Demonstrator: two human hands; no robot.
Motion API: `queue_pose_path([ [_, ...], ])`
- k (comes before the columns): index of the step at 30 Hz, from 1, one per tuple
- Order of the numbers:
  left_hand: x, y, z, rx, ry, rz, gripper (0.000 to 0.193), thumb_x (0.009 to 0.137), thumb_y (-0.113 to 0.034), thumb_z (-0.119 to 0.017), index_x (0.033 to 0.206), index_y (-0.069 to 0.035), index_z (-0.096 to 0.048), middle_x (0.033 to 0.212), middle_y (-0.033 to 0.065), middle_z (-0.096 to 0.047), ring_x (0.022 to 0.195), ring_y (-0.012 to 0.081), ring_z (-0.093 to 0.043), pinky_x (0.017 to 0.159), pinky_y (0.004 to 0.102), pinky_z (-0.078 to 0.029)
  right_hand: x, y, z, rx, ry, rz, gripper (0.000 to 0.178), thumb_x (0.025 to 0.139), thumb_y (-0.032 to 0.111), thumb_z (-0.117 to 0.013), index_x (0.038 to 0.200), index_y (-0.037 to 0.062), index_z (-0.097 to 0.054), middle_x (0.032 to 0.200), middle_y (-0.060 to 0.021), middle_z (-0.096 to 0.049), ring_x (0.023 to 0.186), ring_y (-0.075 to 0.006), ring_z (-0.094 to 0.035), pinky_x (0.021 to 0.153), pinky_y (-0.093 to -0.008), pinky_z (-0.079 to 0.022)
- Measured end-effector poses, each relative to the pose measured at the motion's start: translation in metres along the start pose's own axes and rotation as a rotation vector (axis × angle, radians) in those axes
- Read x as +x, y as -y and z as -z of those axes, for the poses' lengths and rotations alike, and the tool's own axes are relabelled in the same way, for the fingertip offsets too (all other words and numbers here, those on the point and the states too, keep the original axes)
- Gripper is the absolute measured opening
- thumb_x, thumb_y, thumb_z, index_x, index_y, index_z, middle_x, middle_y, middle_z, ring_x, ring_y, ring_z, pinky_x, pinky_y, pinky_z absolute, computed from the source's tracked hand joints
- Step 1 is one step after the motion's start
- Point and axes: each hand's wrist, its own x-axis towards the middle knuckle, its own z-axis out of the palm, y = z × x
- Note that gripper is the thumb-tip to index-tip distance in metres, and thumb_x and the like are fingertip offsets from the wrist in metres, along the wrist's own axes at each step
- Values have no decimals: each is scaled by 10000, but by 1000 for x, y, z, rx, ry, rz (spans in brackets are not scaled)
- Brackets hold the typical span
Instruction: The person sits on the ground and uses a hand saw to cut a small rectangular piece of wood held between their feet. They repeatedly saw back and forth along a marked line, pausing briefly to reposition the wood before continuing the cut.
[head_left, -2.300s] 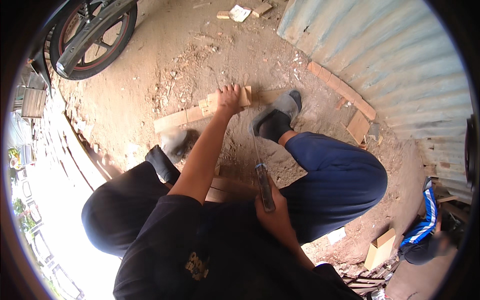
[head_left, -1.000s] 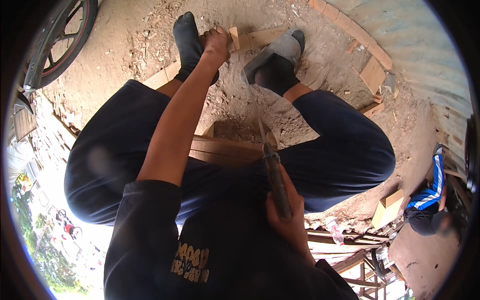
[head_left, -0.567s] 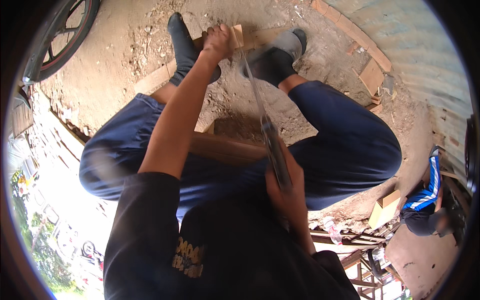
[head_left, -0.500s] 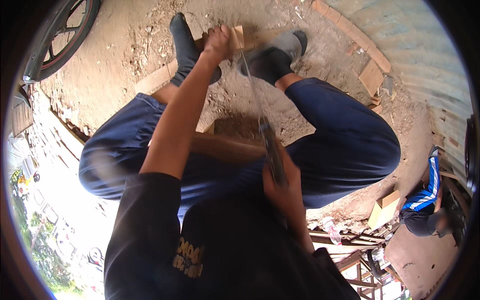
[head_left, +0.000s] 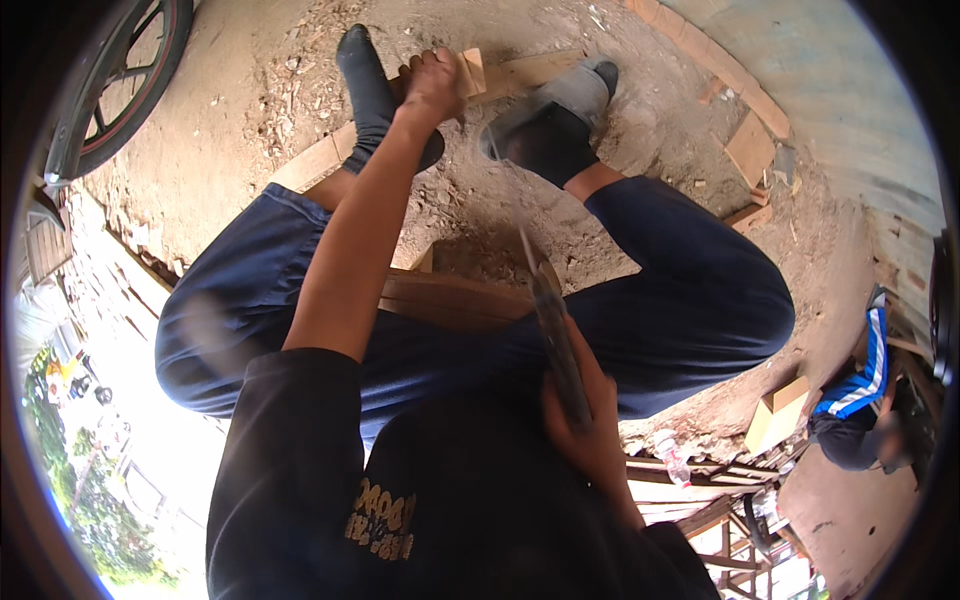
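Observation:
My left hand [head_left: 430, 88] is closed on a short light wooden block [head_left: 473, 72], which rests across a long plank [head_left: 530, 75] on the ground between my feet. In my right hand [head_left: 592, 415], near my lap, is the dark handle of a handsaw [head_left: 557, 345]. Its thin blade points away toward the block and is blurred by motion. The blade's far end shows just short of the wood; whether it touches cannot be made out. My left foot [head_left: 370, 95] in a dark sock and my right foot [head_left: 555, 130] flank the block, by the plank.
Beneath my lap runs a wooden beam [head_left: 450, 295]. A wheel [head_left: 130, 90] stands at the far left. Bricks [head_left: 720, 65] line a metal sheet wall on the right. Another person [head_left: 850, 420] is at lower right, near a wooden block [head_left: 778, 415] and a plastic bottle [head_left: 672, 458].
My right hand has drawn the saw back toward my body and slightly to the right, so the blade has slid away from the block. My left hand stays on the wood.

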Motion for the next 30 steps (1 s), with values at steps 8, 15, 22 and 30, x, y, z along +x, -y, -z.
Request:
queue_pose_path([
  [8,2,-3,4,0,59,-41,670,710,-265,-772,1207,1,-409,1225,222,-521,1163,390,-509,983,551,-393,-18,-13,3,-69,-31,23,688,815,-47,-527,1472,7,-330,1003,-273,-655,818,-389,-701,711,-382,-550],
  [15,13,18,10,-3,73,-119,867,602,-345,-879,1212,56,-414,1187,289,-545,1122,448,-551,943,520,-473,4,-16,1,-58,-1,8,672,809,-29,-541,1455,7,-361,1014,-275,-661,816,-397,-701,704,-402,-555],
  [22,13,15,11,-15,143,-66,927,597,-339,-851,1287,64,-381,1243,288,-519,1178,445,-518,987,529,-431,33,-9,-2,38,62,-259,604,841,-44,-541,1430,-9,-411,1164,-247,-646,1075,-329,-648,895,-342,-502],
  [30,11,10,17,-89,95,-82,853,632,-319,-811,1275,52,-392,1244,268,-517,1190,425,-496,1000,539,-394,-29,1,26,-10,-49,-181,611,845,5,-590,1430,-7,-414,1065,-257,-667,939,-359,-702,793,-385,-549],
])
